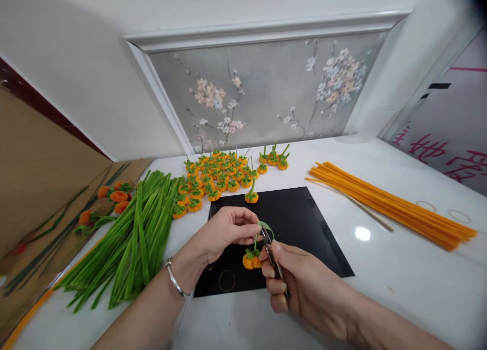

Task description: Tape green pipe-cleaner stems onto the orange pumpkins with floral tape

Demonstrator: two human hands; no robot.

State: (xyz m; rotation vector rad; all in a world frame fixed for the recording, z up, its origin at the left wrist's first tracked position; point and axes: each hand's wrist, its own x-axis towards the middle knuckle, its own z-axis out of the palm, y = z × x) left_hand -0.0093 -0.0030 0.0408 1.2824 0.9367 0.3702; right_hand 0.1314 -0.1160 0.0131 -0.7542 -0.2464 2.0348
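My left hand [236, 233] pinches the thin green stem of a small orange pipe-cleaner pumpkin [252, 261], which hangs just above the black mat. My right hand [294, 274] is wrapped round small dark metal pliers [277, 270], their tip up against the green strip by my left fingertips. Whether the jaws are fully closed is hard to see. A curved loop of this green strip [267, 226] shows between the hands. Beyond my left hand, another pumpkin with an upright green stem [251, 198] stands on the far part of the mat.
The black mat [300, 213] lies on a white table [395, 299]. Many finished-looking pumpkins [220, 172] crowd the back; several more [274, 158] stand to their right. Green pipe cleaners [129, 238] lie left, orange ones [391, 205] right. Orange flowers [120, 196] rest on cardboard at far left.
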